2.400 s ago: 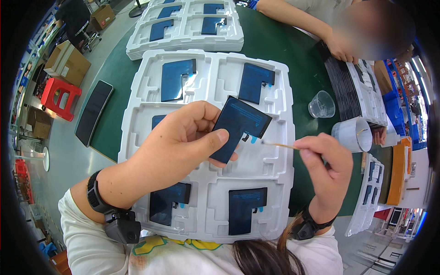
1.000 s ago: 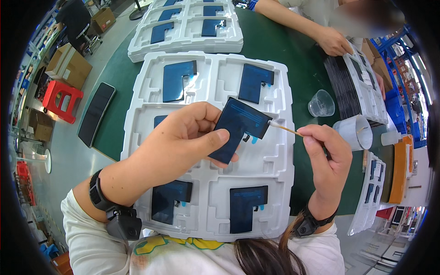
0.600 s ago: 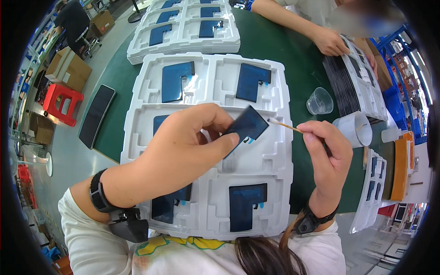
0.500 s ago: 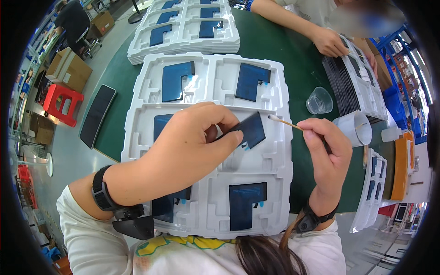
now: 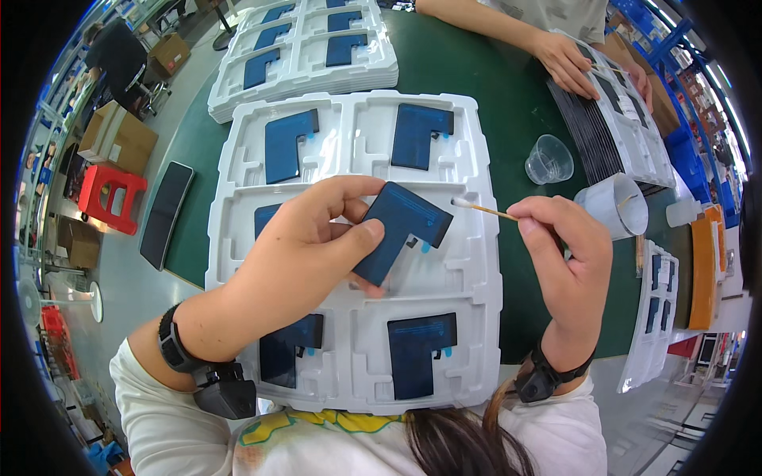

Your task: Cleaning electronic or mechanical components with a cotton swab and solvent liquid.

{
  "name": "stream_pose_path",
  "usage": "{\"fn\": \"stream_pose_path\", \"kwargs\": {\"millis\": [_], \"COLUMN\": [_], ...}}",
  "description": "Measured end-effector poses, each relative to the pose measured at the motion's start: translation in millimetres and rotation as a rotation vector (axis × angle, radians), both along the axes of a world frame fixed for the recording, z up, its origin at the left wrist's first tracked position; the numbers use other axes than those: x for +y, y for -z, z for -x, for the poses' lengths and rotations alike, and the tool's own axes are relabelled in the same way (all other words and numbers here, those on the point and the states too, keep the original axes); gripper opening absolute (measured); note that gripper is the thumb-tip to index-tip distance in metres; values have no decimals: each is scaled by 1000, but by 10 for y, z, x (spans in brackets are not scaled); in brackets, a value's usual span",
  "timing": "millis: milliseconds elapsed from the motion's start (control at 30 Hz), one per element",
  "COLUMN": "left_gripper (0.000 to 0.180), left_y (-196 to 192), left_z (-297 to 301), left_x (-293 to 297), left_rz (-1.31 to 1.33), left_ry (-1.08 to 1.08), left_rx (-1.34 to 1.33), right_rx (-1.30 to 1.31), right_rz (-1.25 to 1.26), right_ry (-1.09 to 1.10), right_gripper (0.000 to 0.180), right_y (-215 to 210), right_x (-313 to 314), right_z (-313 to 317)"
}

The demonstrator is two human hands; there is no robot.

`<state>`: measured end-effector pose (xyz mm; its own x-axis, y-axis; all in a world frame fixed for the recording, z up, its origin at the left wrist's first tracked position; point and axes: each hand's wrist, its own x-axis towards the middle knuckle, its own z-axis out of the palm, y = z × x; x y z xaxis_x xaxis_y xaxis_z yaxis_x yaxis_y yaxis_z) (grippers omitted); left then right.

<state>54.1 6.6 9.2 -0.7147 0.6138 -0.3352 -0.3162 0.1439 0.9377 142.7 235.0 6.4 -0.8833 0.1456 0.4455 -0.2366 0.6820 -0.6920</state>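
Head view: the left hand is closed in a flat pinch, thumb on the face and fingers behind, around a thin dark-blue L-shaped panel with a black end strip. The panel is tilted and raised over the middle right compartment of a white moulded plastic tray with six compartments. A small black connector and a light-blue tab show at its inner corner.

The right hand pinches the thin wooden stick of a white-tipped cotton swab between thumb and forefinger, its other fingers loosely curled. The swab's tip points left, just beside the panel's right end, with a narrow gap visible.

Five similar panels lie in the tray's other compartments, the middle left one partly hidden by the left hand. Beyond stands a stack of white trays. On the green table, a clear plastic cup and a whitish cylindrical tub stand right of the tray; a black rectangular slab lies left.
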Motion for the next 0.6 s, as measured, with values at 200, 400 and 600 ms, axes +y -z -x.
{"fn": "stream_pose_path", "kwargs": {"millis": [200, 400, 600], "left_gripper": [36, 33, 33], "left_y": [46, 55, 63], "left_z": [4, 32, 30], "left_x": [-5, -7, -15], "left_rz": [-141, -138, -155], "left_ry": [-52, -86, -87], "left_rx": [32, -29, -32], "right_rx": [28, 30, 7], "right_rz": [10, -5, -9], "right_ry": [25, 5, -21], "right_gripper": [11, 11, 10], "right_y": [-26, -27, -2], "right_x": [-25, -33, -34], "right_z": [-13, -13, -1]}}
